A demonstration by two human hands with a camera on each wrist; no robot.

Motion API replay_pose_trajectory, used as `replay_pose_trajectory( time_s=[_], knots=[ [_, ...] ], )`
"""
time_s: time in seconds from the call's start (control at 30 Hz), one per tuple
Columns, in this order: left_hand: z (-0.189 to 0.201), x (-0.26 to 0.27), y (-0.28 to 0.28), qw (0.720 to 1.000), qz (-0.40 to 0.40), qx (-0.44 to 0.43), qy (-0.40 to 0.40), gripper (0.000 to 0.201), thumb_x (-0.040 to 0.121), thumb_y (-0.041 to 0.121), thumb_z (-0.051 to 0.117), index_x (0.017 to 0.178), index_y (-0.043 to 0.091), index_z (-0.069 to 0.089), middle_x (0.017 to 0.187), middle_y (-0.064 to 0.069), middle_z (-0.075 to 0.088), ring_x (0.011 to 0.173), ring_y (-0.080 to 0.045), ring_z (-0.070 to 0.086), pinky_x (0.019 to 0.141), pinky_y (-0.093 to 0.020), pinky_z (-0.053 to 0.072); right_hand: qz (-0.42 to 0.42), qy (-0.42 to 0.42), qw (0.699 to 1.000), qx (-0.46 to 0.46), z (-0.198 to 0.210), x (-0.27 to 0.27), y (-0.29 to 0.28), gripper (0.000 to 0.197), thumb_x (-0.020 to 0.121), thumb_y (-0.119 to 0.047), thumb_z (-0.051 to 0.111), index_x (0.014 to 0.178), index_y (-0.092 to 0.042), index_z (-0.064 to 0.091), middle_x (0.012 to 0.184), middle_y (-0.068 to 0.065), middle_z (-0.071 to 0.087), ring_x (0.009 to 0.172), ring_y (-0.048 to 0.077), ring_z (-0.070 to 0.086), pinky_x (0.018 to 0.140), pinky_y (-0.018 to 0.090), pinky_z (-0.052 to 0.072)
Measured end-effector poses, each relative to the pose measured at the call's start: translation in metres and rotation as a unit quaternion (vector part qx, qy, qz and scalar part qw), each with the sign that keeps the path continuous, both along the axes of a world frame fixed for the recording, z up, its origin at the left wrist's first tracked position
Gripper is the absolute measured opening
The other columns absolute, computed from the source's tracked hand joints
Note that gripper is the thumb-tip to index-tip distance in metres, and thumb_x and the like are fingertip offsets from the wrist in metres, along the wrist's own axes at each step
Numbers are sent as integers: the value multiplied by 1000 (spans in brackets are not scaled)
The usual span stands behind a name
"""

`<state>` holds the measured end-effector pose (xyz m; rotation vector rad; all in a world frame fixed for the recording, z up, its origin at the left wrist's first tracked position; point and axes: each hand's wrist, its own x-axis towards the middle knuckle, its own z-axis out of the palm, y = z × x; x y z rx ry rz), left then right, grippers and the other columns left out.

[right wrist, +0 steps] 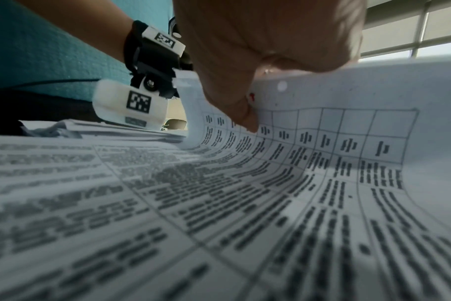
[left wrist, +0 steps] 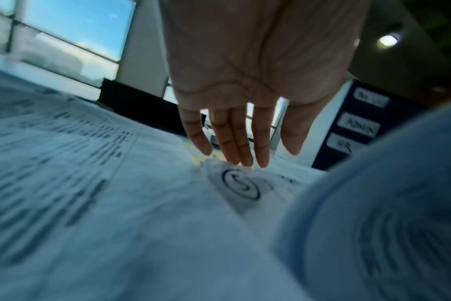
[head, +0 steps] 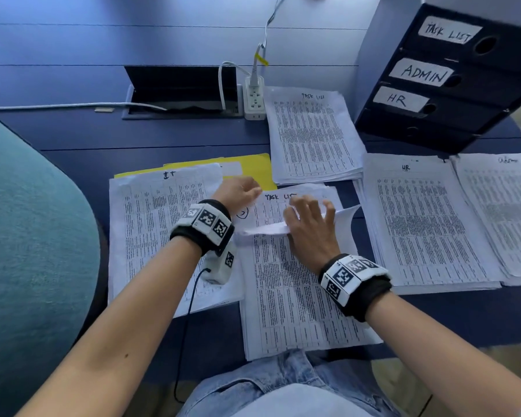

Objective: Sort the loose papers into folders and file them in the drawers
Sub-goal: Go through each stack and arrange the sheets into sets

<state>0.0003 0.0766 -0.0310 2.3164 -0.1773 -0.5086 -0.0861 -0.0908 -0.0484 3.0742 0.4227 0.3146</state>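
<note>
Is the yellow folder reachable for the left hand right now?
Probably yes: the left hand is open, fingers touching the middle stack's corner beside the yellow folder. Its exposed edge lies just beyond; papers cover the rest.

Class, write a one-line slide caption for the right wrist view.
Right hand pinches the curled top edge of a printed sheet, lifting it off the stack.

Black wristbands (head: 203, 236) with checkered tags, light-blue jeans (head: 283, 383).

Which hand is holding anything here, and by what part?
The right hand grips the top sheet by its curled-back far edge. The left hand holds nothing; straight fingers press the page beneath.
</note>
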Motion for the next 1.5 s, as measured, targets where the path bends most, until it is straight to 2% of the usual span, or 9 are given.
replay_pose_trajectory(
  time_s=[0.13,0.33,0.53,0.63,0.8,0.97,1.2,1.37,1.5],
  knots=[
    [-13,-5,-7,984,-73,159,-34,32,91,26,56,119,11,57,120,-12,48,117,-26,43,101,-40,38,2,167,986,13,9,-8,-1,46,78,-5,53,123,-14,46,128,4,47,119,22,46,108,43,12],
    [-12,-9,-14,982,-49,169,-63,32,90,24,56,120,16,52,120,-9,50,116,-26,46,100,-43,38,9,188,981,43,4,-11,-1,44,84,-10,50,126,-17,36,124,0,48,119,20,45,108,40,18],
    [3,-23,-8,987,-122,37,-96,21,91,12,56,79,-1,66,64,-5,53,64,-20,52,62,-24,37,-28,75,990,112,-3,-4,-3,93,45,7,71,127,-14,32,128,7,29,103,30,39,76,45,49],
    [5,-26,-6,994,-89,-58,-22,45,95,26,50,57,2,59,52,-2,46,47,-4,40,51,-20,34,-55,23,997,38,-2,-4,-2,76,30,-1,73,101,-15,49,127,7,34,106,27,35,82,44,33],
    [-8,-19,-6,1000,5,9,-25,41,99,31,36,115,2,61,118,-12,56,111,-23,50,97,-34,38,-9,73,997,-8,9,-12,-2,54,47,-4,75,99,-15,65,121,9,56,124,28,43,103,53,9],
    [-24,-13,-8,988,-28,151,-20,50,96,38,41,139,13,37,140,-10,37,133,-26,31,109,-45,29,25,193,981,6,13,-24,-2,45,82,1,43,124,-16,45,131,2,46,127,18,39,111,51,-2],
    [-20,-18,-11,978,-47,172,-105,43,93,33,51,131,15,50,129,-6,48,123,-23,42,103,-43,37,18,221,972,76,8,-20,-4,53,81,1,48,130,-15,32,130,1,46,122,19,41,112,42,12],
    [-9,-22,-9,987,-58,60,-140,15,92,11,54,92,4,67,97,-8,63,84,-16,51,90,-32,47,2,179,969,169,5,-14,-3,94,63,14,57,132,-25,5,149,8,9,116,32,39,97,45,37],
    [4,-24,-6,994,-87,-57,-33,41,92,26,57,53,17,44,53,2,39,45,0,35,53,-22,30,-50,83,992,86,5,-8,-6,91,45,7,68,119,-23,23,140,0,9,115,26,20,87,49,34]
  ],
)
